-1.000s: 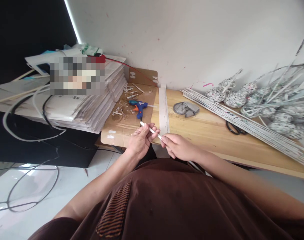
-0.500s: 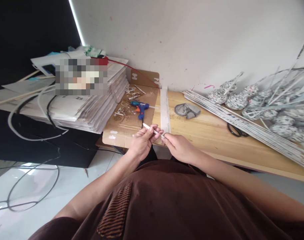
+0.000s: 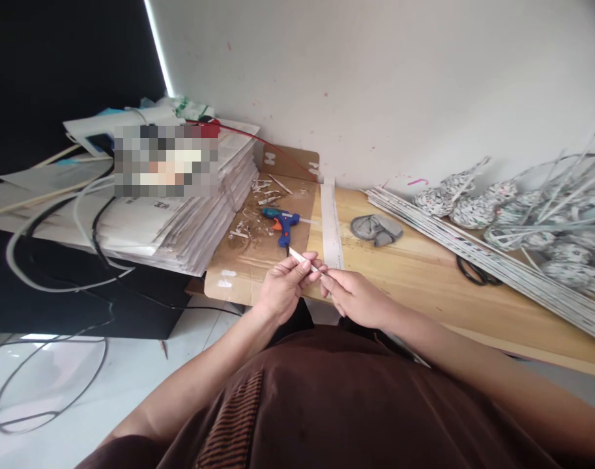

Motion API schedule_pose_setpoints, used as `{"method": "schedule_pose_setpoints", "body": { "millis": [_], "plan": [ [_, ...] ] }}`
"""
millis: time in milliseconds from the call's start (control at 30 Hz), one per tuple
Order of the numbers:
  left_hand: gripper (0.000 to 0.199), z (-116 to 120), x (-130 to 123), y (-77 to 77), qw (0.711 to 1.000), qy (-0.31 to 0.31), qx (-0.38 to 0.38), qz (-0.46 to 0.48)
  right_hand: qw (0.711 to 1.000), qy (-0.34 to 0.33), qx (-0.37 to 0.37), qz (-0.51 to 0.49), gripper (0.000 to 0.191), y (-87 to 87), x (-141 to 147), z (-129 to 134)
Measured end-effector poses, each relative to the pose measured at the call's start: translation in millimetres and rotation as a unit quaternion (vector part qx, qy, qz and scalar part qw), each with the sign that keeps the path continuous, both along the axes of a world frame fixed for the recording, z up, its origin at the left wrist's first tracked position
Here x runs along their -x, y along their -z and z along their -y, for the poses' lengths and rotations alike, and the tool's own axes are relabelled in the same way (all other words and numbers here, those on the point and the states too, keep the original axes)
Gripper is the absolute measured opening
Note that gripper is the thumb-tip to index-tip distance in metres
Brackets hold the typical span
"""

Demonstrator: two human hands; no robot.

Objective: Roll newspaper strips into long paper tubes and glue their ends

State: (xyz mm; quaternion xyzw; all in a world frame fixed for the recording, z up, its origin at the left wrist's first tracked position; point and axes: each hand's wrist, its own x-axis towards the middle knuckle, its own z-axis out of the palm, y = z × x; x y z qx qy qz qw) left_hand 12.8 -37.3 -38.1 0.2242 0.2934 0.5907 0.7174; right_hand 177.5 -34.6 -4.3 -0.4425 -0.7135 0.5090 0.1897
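Between my two hands is a short white paper strip, slanting down from left to right. My left hand pinches it between thumb and fingers, its upper end poking out past them. At the lower end, my right hand grips the strip with thumb and forefinger close to the left fingertips. Just beyond the left hand, a blue hot glue gun with an orange trigger lies on a cardboard sheet. A long white paper band runs across the table behind my fingers.
A tall paper stack stands left, with cables hanging off it. Paper scraps litter the cardboard. To the right lie a grey cloth, a bundle of long paper sticks, black-handled scissors and several woven paper pieces.
The view has shifted slightly, so the scene sits lower and further right. Both hands still hold the paper strip; the right fingers have curled a little differently around its lower end.
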Motion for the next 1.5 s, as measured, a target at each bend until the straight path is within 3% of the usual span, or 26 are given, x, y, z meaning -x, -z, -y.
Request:
{"method": "schedule_pose_setpoints", "body": {
  "millis": [100,167,200,267,333,367,400,467,567,633,667,733,800,867,933,1000,1100,1167,1200,1267,1333,1433,1500],
  "plan": [
    [0.018,-6,6,1.3,1.0,0.017,0.006,0.015,0.957,-0.051,0.252,-0.136,0.037,-0.1,4,-10],
    [0.018,-11,10,2.0,0.999,0.02,0.008,0.024,0.945,-0.058,0.288,-0.142,0.037,-1.2,7,-15],
    [0.017,-13,12,2.1,0.999,0.016,0.012,0.026,0.959,-0.05,0.257,-0.107,0.037,-2.0,9,-17],
    [0.016,-18,16,1.8,0.999,0.002,0.021,0.024,0.994,-0.014,0.108,0.0,0.037,-3.2,13,-18],
    [0.016,-24,20,1.1,0.999,-0.009,0.024,0.021,0.994,0.024,-0.066,0.082,0.033,-3.3,17,-19],
    [0.017,-26,21,0.7,0.999,-0.009,0.025,0.02,0.989,0.036,-0.111,0.094,0.032,-2.8,19,-19],
    [0.018,-29,23,0.3,0.999,-0.005,0.025,0.019,0.989,0.043,-0.109,0.085,0.033,-2.1,21,-20],
    [0.018,-32,25,-0.6,0.999,0.01,0.026,0.021,0.999,0.034,0.023,0.016,0.037,-0.5,22,-23],
    [0.019,-35,28,-1.9,0.999,0.033,0.024,0.019,0.957,-0.002,0.261,-0.124,0.038,0.1,19,-29],
    [0.018,-37,28,-2.6,0.999,0.042,0.022,0.015,0.946,-0.005,0.289,-0.145,0.037,-0.8,18,-30],
    [0.018,-37,28,-2.9,0.999,0.041,0.022,0.013,0.96,0.003,0.254,-0.118,0.037,-1.4,18,-31],
    [0.016,-38,27,-3.4,0.999,0.033,0.022,0.01,0.995,0.034,0.098,-0.015,0.035,-2.2,19,-29],
    [0.015,-39,27,-3.9,1.0,0.02,0.021,0.008,0.991,0.058,-0.082,0.085,0.029,-2.4,23,-27],
    [0.016,-37,26,-4.6,1.0,0.011,0.019,0.007,0.978,0.061,-0.161,0.118,0.027,-1.8,26,-24],
    [0.017,-35,25,-5.4,1.0,0.01,0.022,0.004,0.991,0.047,-0.095,0.084,0.032,-0.6,26,-22],
    [0.018,-31,23,-6.3,1.0,0.014,0.027,0.002,0.998,0.028,0.064,-0.007,0.037,1.4,23,-22],
    [0.017,-26,17,-7.4,0.999,0.023,0.029,0.007,0.94,-0.012,0.294,-0.17,0.037,4.9,14,-25],
    [0.017,-24,13,-7.5,0.999,0.027,0.026,0.007,0.904,-0.036,0.359,-0.227,0.036,6.9,6,-25],
    [0.016,-23,11,-7.2,0.999,0.027,0.024,0.005,0.9,-0.04,0.367,-0.234,0.036,7.7,3,-25],
    [0.017,-21,7,-6.3,0.999,0.025,0.021,-0.003,0.918,-0.029,0.34,-0.202,0.037,8.3,-1,-22],
    [0.018,-20,3,-5.6,1.0,0.016,0.02,-0.012,0.96,-0.005,0.254,-0.119,0.039,7.1,-4,-18],
    [0.019,-18,-4,-6.1,0.999,0.0,0.019,-0.026,0.999,0.052,0.01,-0.003,0.034,-0.4,-6,-14],
    [0.02,-16,-8,-7.2,0.999,-0.004,0.013,-0.036,0.982,0.098,-0.159,0.028,0.031,-8.8,-4,-13]
  ]
}}
